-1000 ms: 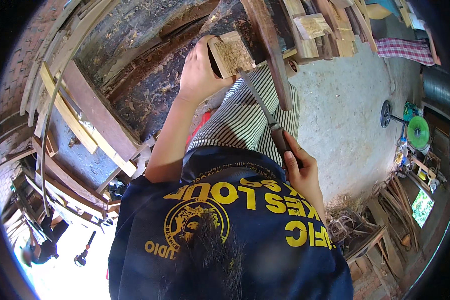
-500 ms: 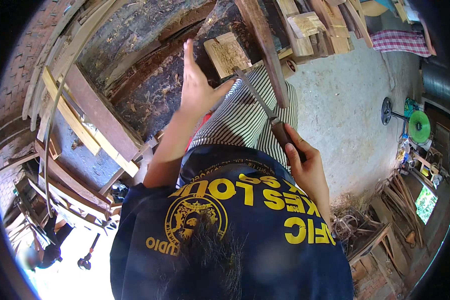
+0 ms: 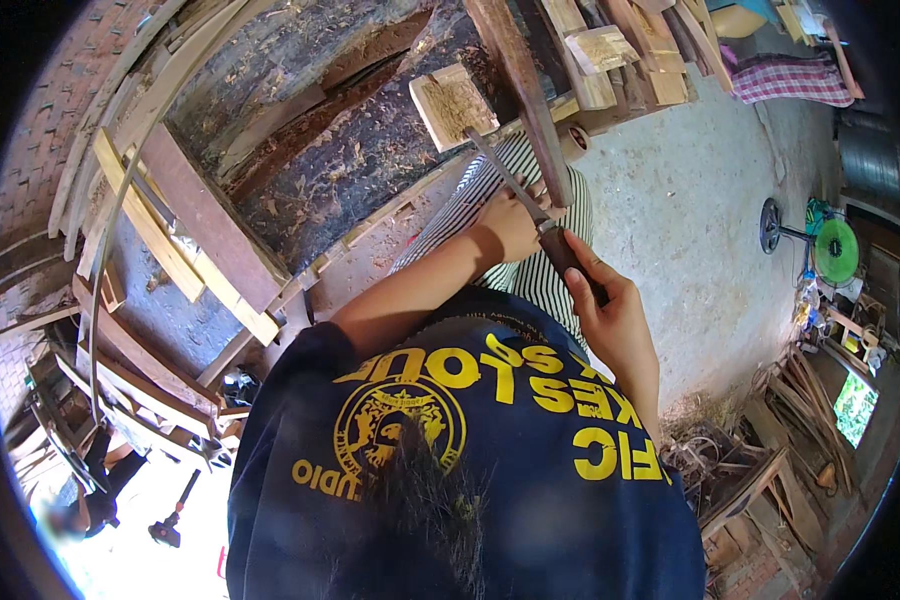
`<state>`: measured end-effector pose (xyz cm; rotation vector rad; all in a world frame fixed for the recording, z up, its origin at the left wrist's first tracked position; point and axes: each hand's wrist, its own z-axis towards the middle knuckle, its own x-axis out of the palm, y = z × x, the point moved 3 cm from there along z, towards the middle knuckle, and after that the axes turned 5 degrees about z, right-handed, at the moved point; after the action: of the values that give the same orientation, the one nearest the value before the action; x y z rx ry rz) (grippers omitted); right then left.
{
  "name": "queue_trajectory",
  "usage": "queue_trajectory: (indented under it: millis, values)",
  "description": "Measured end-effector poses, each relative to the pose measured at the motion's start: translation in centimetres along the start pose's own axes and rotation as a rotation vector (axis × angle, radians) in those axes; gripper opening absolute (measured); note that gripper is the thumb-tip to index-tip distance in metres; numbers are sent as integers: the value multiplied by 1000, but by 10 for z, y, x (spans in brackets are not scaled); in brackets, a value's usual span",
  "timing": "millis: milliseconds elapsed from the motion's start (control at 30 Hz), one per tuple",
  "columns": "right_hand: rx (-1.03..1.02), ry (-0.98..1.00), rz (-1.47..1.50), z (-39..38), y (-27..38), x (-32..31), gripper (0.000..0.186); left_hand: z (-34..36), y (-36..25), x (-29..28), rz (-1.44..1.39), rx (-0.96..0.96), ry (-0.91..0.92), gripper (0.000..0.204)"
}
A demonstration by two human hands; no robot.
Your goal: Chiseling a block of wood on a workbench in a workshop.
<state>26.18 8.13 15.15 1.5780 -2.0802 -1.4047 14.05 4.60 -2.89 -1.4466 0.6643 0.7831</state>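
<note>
My right hand is closed round the brown wooden handle of a long, narrow metal tool, a file or a chisel, I cannot tell which. Its blade points forward and left, over my striped trousers. My left hand lies under and beside the blade, at the near end of a dark wooden beam. Its fingers look bent, and the blade and the beam partly hide them; what they hold, if anything, I cannot make out. Ahead of the blade tip sits a pale, squarish wood block.
A dark, chip-strewn work surface spreads ahead and left. Timber pieces lie at the far right, and a thick plank at the left. Right of my legs is a concrete floor, with a green fan beyond.
My left hand, raised and spread over the work surface before, has come down and right to the beam's near end. The tool stays in my right hand, nearly unmoved.
</note>
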Motion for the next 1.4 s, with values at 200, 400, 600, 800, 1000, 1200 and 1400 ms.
queue_trajectory:
  millis: [200,400,600,800,1000,1200,1400]
  values:
    - [-138,-13,24,2,-6,3,36,-17,35,16,65,-198,115,53]
    - [-127,-8,-28,5,-12,-5,36,-161,102,23,-1062,-584,399,67]
    - [-133,-21,-8,5,-14,-9,37,-185,37,-52,-854,-1356,364,70]
    - [-169,5,-46,5,-7,1,37,-46,14,-7,-258,-426,203,56]
    - [-256,-34,-60,2,-12,2,37,-49,16,-1,90,-143,384,57]
    - [-163,-22,-49,2,-13,3,38,-128,66,-24,-425,-910,371,48]
    - [-193,-53,-64,3,-18,6,38,-127,21,-99,-285,-581,119,44]
